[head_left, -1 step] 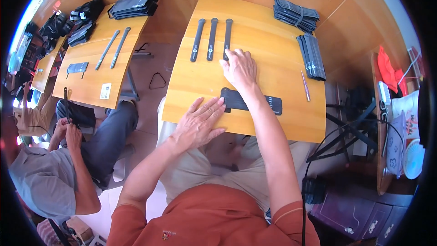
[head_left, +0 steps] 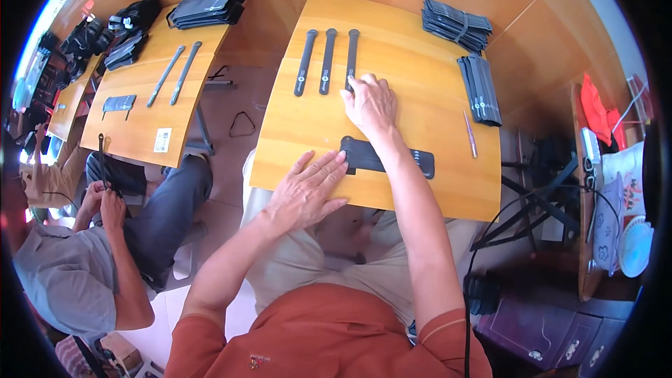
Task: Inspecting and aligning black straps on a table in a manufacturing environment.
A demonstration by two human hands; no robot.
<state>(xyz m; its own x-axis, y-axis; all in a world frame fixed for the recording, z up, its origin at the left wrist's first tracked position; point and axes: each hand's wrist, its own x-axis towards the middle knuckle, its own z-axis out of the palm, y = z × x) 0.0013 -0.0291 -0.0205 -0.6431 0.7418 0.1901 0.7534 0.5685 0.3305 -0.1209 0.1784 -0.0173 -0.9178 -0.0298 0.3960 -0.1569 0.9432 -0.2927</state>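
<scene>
My left hand [head_left: 308,185] lies flat near the front edge of the wooden table, fingers stretched out. Its fingertips touch the left end of a flat black piece [head_left: 367,155] with small pale marks near its right end. Farther up, my right hand [head_left: 372,103] has bent fingers, with the thumb and index finger at the near end of a black strap [head_left: 353,52]; the fingers partly cover that end. My right forearm crosses over the flat black piece and hides part of it. Two similar straps, the middle one [head_left: 327,59] and the left one [head_left: 305,63], lie parallel to the left.
Tied bundles of black pieces, one far [head_left: 456,24] and one nearer [head_left: 479,91], lie at the table's right edge. A thin pen-like tool [head_left: 470,133] is near them. A co-worker [head_left: 77,273] sits at another table [head_left: 143,136] on the left. A cluttered shelf [head_left: 586,238] stands right.
</scene>
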